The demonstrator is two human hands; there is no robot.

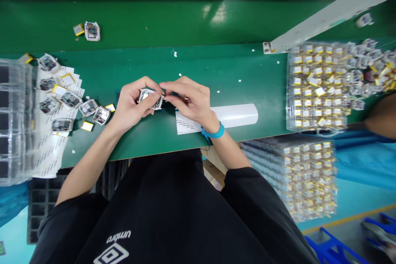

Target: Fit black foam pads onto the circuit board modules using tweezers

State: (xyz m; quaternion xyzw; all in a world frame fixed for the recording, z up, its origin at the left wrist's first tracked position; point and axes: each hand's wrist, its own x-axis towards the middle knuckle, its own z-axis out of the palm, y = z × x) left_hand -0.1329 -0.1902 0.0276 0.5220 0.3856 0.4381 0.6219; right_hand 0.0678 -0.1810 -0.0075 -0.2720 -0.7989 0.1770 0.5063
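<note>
My left hand is closed around a small white device housing with a circuit board inside, its thumb lying across the housing. Close against its right edge, my right hand pinches thumb and forefinger together; whatever sits between those fingertips is too small to make out. Under the right wrist, which wears a blue band, lies a curled white label sheet. To the left of my left hand are several similar open housings and yellow-edged battery cells.
Clear plastic trays stand at the left and right of the green bench; the right one holds many cells. More trays are stacked below. A white metal post slants at upper right. Another person's arm shows at far right.
</note>
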